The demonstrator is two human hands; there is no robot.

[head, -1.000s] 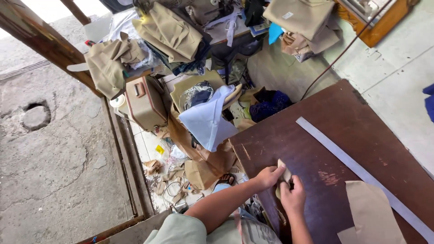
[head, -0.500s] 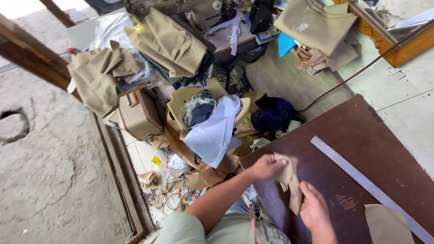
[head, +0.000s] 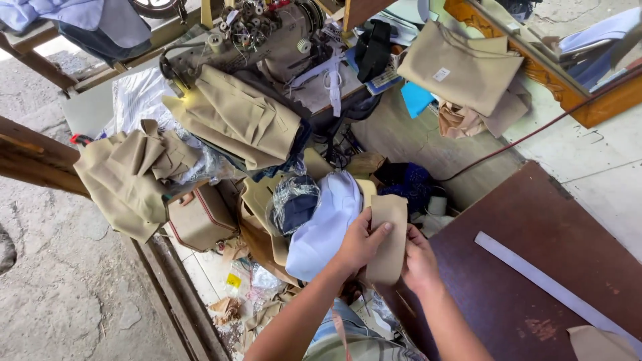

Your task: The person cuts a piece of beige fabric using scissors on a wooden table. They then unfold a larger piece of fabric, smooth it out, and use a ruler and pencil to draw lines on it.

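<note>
Both hands hold a small tan fabric piece (head: 390, 234) up in front of me, off the left edge of the dark brown table (head: 535, 267). My left hand (head: 361, 242) grips its left edge with the thumb laid across the front. Behind the right edge sits my right hand (head: 420, 262), fingers tucked under the cloth. The piece is roughly rectangular with a rounded top and hangs upright between the hands.
A long pale ruler (head: 548, 287) lies diagonally on the table, and another tan cut piece (head: 602, 344) sits at the lower right corner. Beyond are a sewing machine (head: 267, 33), folded khaki garments (head: 234, 117), a white cloth bundle (head: 324, 224) and a tan bag (head: 197, 220) amid floor clutter.
The tan piece has come off the table and been raised to the left. My right hand has joined the left on it. The view has tilted up toward the sewing machine.
</note>
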